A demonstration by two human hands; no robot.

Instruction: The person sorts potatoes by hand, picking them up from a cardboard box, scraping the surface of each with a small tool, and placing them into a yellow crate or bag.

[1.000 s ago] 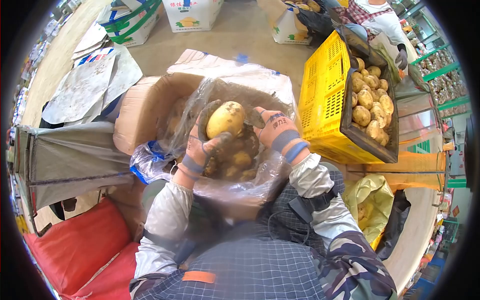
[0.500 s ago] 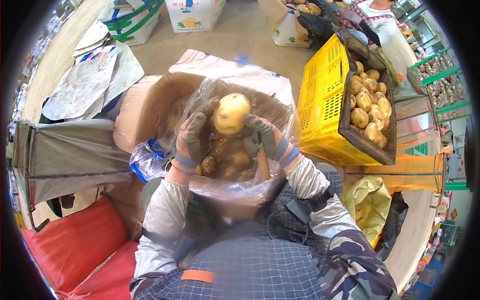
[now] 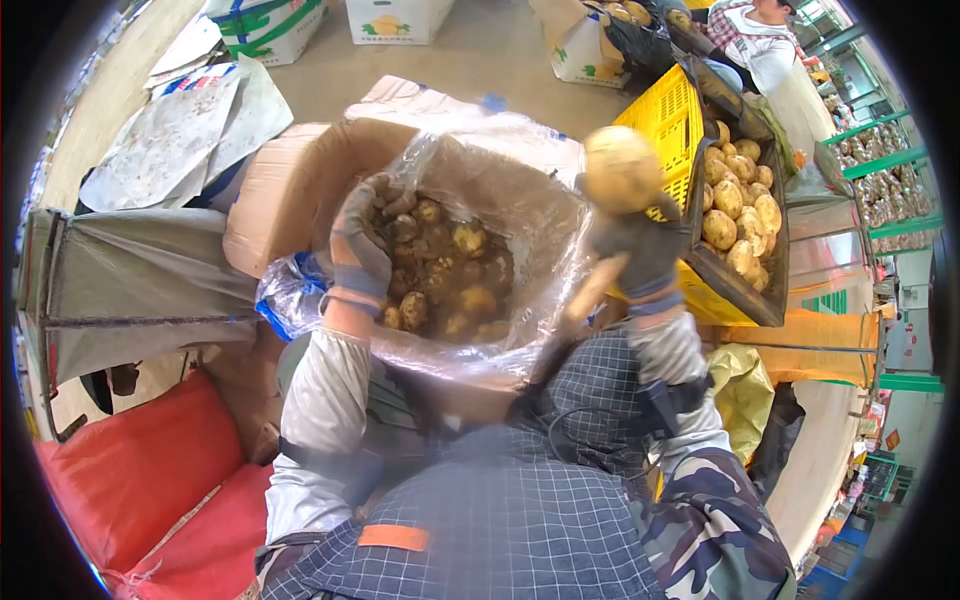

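My right hand (image 3: 640,250), in a dark glove and smeared by motion, is closed on a large pale potato (image 3: 622,168) beside the yellow crate. A wooden handle (image 3: 597,288) sticks out below the same hand; its other end is hidden. My gloved left hand (image 3: 360,245) reaches over the left side of a cardboard box (image 3: 275,200) lined with clear plastic (image 3: 555,215). Its fingers are loosely bent at several dirt-covered potatoes (image 3: 440,265), and none is clearly in its grip.
To the right, the tilted yellow crate (image 3: 668,120) stands by a dark-rimmed container of potatoes (image 3: 740,205). Cardboard sheets (image 3: 180,145) lie at left, above red sacks (image 3: 150,470). Printed cartons (image 3: 395,22) stand at the back. Another person (image 3: 750,40) is at the upper right.
The large potato has moved right, from between both hands above the box to beside the yellow crate in my right hand. My left hand has let go of it and lowered into the box.
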